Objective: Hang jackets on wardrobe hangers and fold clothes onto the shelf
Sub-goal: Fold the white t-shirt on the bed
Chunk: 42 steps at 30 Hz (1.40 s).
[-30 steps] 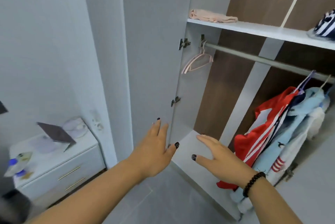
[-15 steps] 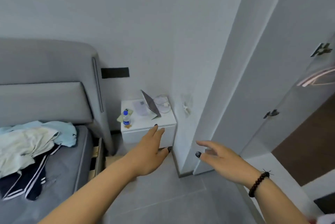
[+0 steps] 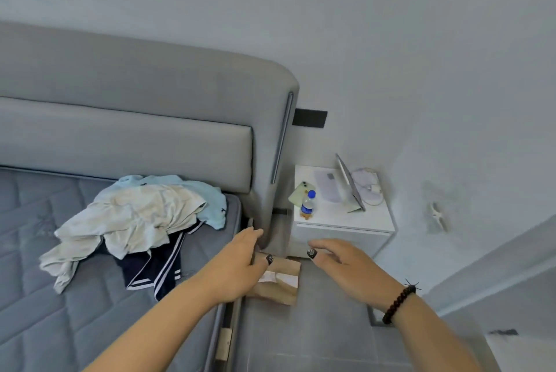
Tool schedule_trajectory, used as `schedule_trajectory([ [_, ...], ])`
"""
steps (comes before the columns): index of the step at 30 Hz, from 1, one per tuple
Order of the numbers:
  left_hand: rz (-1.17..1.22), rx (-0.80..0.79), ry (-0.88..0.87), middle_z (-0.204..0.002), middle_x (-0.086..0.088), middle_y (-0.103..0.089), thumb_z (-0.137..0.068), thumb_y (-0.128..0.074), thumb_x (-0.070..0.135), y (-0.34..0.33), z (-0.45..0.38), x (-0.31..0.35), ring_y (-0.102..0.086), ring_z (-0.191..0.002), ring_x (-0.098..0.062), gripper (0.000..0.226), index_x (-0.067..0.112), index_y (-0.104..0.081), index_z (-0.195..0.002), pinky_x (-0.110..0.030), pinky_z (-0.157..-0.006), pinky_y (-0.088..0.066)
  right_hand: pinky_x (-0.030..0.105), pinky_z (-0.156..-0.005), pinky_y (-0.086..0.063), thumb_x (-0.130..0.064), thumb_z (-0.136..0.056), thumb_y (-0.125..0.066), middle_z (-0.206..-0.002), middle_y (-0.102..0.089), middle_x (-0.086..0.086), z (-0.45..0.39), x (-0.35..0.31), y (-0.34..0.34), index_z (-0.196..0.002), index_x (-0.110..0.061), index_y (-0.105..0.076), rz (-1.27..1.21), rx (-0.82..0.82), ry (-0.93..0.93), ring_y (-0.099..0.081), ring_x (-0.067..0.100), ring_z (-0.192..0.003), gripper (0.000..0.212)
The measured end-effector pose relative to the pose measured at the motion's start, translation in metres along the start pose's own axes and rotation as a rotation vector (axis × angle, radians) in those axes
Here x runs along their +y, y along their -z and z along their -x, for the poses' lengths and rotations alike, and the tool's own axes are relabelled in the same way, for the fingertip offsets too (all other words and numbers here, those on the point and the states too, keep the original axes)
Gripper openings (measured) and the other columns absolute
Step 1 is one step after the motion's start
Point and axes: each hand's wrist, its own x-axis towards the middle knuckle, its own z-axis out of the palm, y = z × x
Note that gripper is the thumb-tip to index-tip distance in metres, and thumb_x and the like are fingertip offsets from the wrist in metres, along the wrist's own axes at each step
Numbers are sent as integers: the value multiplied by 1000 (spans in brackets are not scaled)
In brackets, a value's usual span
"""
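Note:
A heap of clothes lies on the grey bed: a cream garment on top, a light blue one behind it, and a dark navy piece with white stripes underneath. My left hand hovers with straight fingers over the bed's right edge, just right of the heap, holding nothing. My right hand, with a dark bead bracelet on the wrist, is held out over the floor, fingers relaxed and empty. The wardrobe is out of view.
A white nightstand stands right of the grey headboard, carrying a small bottle, a phone, a propped tablet and a cable. A brown paper package lies on the floor between bed and nightstand.
My view has swung left from the open wardrobe to the bed and its heap of clothes. Both hands stay held out in front, empty.

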Motion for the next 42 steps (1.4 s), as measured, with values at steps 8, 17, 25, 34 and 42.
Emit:
schedule_trajectory([
  [8,84,44,150,-160,5,-13,-100,-48,33,62,-18,-84,-20,-145,-15,66,19,-12,-154,-19,-114,-14,29,-77,-41,-38,-101,-34,-91,-57,13,-102,-58,-41,-93,1,-58,25,-95,20,-56,18,-88,47],
  [17,158,92,311,-156,3,-24,-99,-48,27,112,-97,-172,-23,-142,-10,62,18,-17,-152,-12,-105,-15,18,-86,-36,-40,-97,-44,-127,-50,-9,-270,-77,-76,-130,-26,-52,109,-237,42,-51,5,-105,36],
  [25,271,75,533,-159,-5,-17,-99,-47,24,127,-217,-259,-17,-146,-17,68,10,-8,-154,-21,-111,-17,19,-87,-40,-33,-96,-48,-136,-46,-5,-431,-76,-111,-133,-22,-49,152,-337,-23,-51,8,-106,38],
  [34,533,552,1043,-157,-24,0,-91,-63,19,75,-305,-365,-9,-146,-36,92,-2,4,-151,-39,-117,-16,22,-95,-42,-33,-96,-48,-136,-44,-5,-529,-49,-170,-132,-21,-48,190,-508,-58,-48,10,-118,38],
  [42,983,732,1334,-115,-15,-58,-82,-75,21,86,-313,-446,-56,-106,-36,59,-2,-47,-128,-43,-90,-47,23,-100,-40,-35,-96,-46,-138,-42,-4,-542,-16,-189,-133,-21,-47,298,-665,-43,-48,8,-117,40],
])
